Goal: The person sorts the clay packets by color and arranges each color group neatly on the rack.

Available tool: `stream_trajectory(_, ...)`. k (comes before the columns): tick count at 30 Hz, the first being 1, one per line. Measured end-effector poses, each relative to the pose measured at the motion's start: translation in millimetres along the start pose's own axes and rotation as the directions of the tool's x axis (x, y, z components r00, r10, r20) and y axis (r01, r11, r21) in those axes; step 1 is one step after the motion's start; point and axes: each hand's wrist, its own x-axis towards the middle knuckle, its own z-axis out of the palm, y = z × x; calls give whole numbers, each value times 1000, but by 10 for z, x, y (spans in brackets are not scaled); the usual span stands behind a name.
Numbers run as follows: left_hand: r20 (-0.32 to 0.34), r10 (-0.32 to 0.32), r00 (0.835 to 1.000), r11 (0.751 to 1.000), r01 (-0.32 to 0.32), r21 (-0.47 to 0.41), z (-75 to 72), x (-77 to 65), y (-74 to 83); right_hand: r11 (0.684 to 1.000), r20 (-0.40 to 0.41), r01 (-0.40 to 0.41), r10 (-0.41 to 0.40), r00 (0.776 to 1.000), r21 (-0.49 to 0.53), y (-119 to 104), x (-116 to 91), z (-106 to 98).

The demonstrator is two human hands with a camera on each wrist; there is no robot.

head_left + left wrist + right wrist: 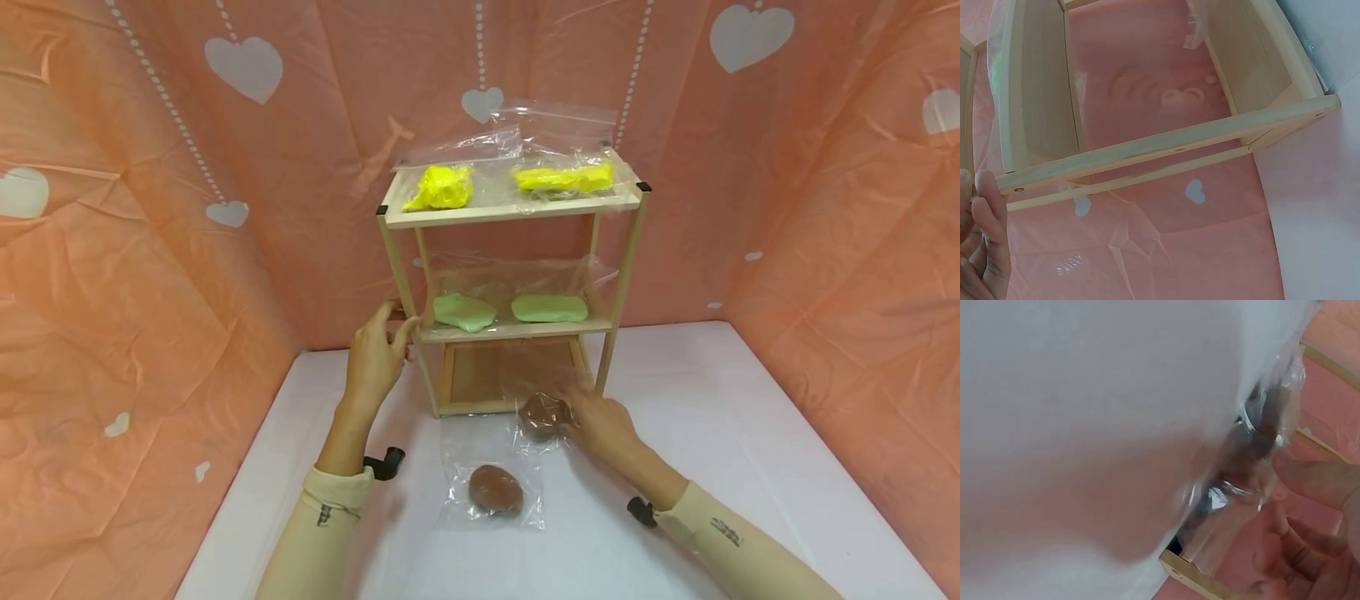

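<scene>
My left hand (377, 354) grips the left post of a small wooden shelf rack (517, 218) at its middle level; in the left wrist view its fingers (991, 215) bend at the post. At the bottom level, my right hand (609, 425) holds a clear plastic bag with a brown clay-like lump (545, 415) by its right side. The right wrist view has the shiny bag (1247, 447) against the thumb and fingers, its contents partly hidden by glare. Another bagged brown lump (496, 490) lies on the table in front of the rack.
Bagged yellow lumps (442, 187) rest on the top shelf, and bagged light green lumps (550, 308) on the middle one. The rack stands on a white-covered table (675, 400). Orange-pink cloth (322, 167) with white hearts surrounds the back and sides.
</scene>
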Motion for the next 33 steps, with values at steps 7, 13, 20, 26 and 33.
stream_trajectory(7,5,1,1000,1000,-1,-2,9,9,-9,982,21,-167,165,986,89,-68,-40,47)
stream_trajectory(13,3,-9,1000,1000,9,14,9,6,-22,953,84,-280,271,959,117,-151,-81,111)
stream_trajectory(20,7,-3,1000,1000,3,-5,3,2,-11,937,108,-334,323,940,101,-193,-73,126)
stream_trajectory(26,0,3,1000,1000,-3,0,3,-1,-11,933,174,-354,339,925,64,-230,-46,152)
stream_trajectory(33,-6,7,1000,1000,-7,7,15,0,0,944,191,-330,327,925,-17,-256,-10,199)
